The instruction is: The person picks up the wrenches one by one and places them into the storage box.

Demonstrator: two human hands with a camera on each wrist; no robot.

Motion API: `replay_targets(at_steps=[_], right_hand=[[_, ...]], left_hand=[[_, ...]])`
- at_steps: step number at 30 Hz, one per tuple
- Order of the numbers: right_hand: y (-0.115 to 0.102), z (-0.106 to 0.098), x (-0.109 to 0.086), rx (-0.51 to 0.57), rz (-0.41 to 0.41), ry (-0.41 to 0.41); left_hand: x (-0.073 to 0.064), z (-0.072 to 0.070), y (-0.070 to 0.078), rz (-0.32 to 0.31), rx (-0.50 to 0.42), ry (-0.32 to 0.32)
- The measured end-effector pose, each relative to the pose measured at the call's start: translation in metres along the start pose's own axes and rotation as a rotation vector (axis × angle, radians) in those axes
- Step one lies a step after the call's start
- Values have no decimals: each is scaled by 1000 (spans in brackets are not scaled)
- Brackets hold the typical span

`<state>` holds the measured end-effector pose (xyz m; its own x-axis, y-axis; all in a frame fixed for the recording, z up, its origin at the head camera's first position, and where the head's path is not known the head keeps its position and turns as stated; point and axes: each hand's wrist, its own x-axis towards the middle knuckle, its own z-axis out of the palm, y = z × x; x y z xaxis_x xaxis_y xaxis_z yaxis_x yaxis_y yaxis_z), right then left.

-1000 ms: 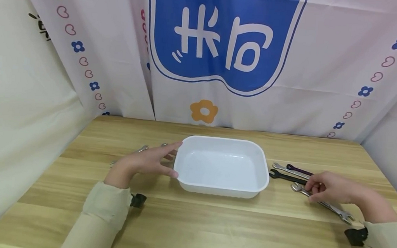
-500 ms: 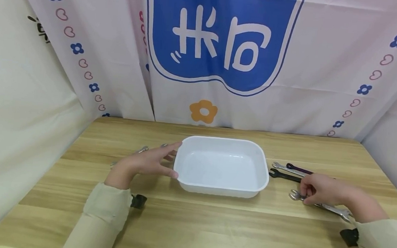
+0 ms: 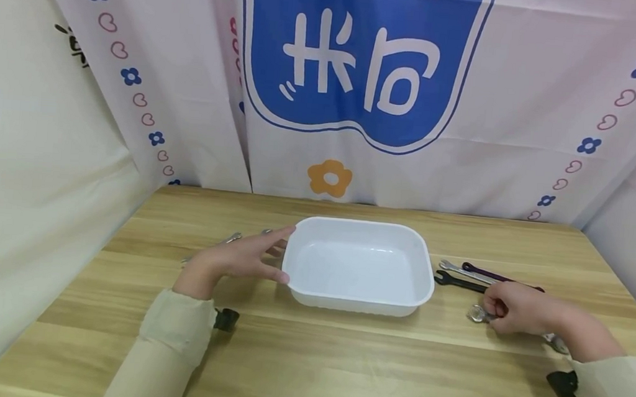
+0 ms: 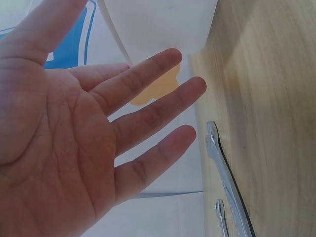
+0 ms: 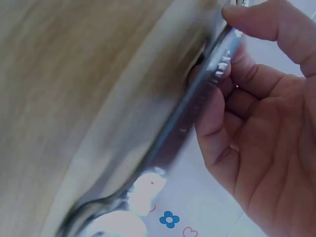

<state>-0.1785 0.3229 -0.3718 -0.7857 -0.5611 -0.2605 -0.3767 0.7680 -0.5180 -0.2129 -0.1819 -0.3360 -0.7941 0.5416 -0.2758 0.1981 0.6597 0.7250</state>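
My left hand (image 3: 240,258) has its fingers spread, with the thumb and index fingertips at the left rim of a white plastic basin (image 3: 356,304). The left wrist view shows its open palm (image 4: 59,143) beside the basin wall (image 4: 163,24). On the right, my right hand (image 3: 528,310) pinches a shiny silver wrench (image 5: 182,118) between thumb and curled fingers. One wrench end (image 3: 477,313) pokes out left of the fingers and the other shows by the wrist; the hand hides the middle. The wrench stays close over the wooden table (image 3: 361,364).
Just behind the right hand lie a black wrench (image 3: 459,282), another silver wrench (image 3: 466,271) and a dark purple wrench (image 3: 499,274). Silver wrenches (image 4: 229,182) lie left of the basin, partly behind the left hand. A printed cloth (image 3: 276,164) hangs along the table's back edge.
My right hand has shifted slightly left along the silver wrench and its fingers have curled tighter around it. The wrench has turned and its left end sits slightly lower. The left hand holds still.
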Motion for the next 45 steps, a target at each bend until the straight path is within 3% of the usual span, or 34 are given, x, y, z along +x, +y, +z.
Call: replay_targets(at_steps=[10,18,23,32,45], right_hand=[[2,-5,0,-43,-29,-11],[6,-6,-5,184,-63,-54],[4,-7,1,181,-116,-13],[-8,-17,12,140,-133,75],[-34,-36,13,39,-55,198]], left_hand=[[-1,1,0,-6,-14,0],[1,0,2,-2,-17,-5],[1,-1,0,1,-16,-5],[0,0,-2,-4,-40,-8],[-1,-1,-1,-17,-24,-5]])
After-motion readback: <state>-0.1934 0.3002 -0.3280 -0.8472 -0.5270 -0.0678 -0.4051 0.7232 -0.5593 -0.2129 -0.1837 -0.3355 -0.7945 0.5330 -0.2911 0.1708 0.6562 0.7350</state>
